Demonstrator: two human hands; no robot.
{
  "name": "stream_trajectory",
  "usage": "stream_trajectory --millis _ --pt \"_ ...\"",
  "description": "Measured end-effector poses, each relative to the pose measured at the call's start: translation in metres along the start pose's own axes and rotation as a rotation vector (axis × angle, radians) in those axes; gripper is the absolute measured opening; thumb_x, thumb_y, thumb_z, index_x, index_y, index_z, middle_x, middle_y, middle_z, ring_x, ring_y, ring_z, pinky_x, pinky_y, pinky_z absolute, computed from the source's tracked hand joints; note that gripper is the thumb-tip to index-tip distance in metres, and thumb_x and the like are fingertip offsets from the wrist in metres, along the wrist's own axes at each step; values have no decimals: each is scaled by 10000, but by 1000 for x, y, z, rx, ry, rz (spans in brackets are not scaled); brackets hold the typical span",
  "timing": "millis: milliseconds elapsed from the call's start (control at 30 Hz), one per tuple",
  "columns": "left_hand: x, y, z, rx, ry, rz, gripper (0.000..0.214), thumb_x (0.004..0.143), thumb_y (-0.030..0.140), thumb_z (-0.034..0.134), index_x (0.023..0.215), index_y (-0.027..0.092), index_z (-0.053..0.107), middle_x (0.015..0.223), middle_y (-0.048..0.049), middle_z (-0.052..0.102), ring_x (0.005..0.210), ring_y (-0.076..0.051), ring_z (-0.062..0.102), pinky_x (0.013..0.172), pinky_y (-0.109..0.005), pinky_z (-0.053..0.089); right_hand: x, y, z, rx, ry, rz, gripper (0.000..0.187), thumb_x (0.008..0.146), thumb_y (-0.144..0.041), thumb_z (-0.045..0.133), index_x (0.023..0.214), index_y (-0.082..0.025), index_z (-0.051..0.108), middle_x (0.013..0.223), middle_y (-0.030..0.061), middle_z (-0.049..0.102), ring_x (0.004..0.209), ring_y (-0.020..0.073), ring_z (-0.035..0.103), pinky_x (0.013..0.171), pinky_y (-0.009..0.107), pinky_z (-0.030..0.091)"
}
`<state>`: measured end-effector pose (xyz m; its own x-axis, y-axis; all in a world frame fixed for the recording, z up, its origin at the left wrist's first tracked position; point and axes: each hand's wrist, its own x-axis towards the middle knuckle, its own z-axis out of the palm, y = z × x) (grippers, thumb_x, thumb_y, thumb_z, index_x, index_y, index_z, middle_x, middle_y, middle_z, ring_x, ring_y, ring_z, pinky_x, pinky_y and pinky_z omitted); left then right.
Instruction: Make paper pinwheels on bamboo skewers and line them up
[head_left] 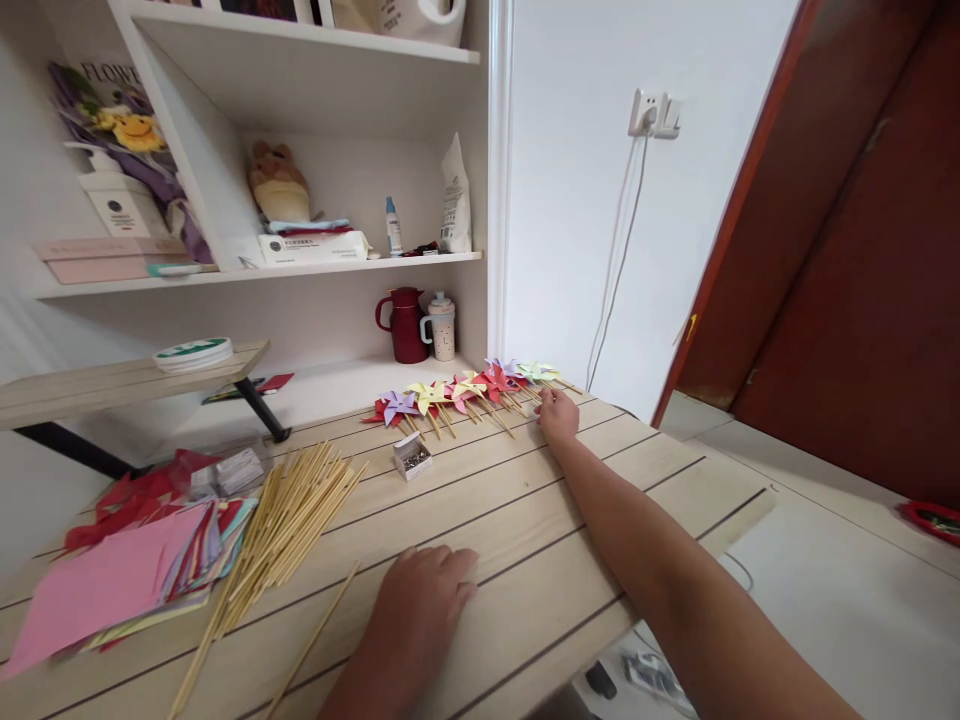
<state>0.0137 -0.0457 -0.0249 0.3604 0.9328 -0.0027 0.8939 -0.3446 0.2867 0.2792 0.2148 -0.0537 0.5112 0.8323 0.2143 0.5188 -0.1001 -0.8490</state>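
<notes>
At the far right, about eight paper pinwheels (465, 388) in a row. One open pin box (412, 457), one red jug (406, 325), one lidded cup (442, 326) — bamboo sticks (300, 510) on the left, too many to count.

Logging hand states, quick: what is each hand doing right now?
Left hand: open, flat on the table, holding nothing.
Right hand: at the pinwheels; whether it grips one cannot be told.

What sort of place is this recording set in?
Probably a home room used for crafts: a wooden table with paper pinwheels and bamboo sticks, white shelves holding a plush toy, and a red jug.
</notes>
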Motion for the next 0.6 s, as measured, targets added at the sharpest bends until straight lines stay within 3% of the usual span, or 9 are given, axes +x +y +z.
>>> stream_trajectory --millis 233,600 --pt "3 -5 -3 -22 36 6 339 970 253 489 1238 273 695 1207 -46 741 1107 -261 662 962 -400 448 -7 2 -3 133 -3 -20 351 897 -396 460 933 -179 734 721 45 734 588 184 659 674 293 489" --pt "7 -10 -5 -103 60 -36 363 949 256 493 1245 239 702 1229 -43 743 1121 -232 664 991 -365 453 -19 0 -8 248 -33 3 299 832 -353 522 933 -164 731 759 58 748 590 187 680 650 295 519"
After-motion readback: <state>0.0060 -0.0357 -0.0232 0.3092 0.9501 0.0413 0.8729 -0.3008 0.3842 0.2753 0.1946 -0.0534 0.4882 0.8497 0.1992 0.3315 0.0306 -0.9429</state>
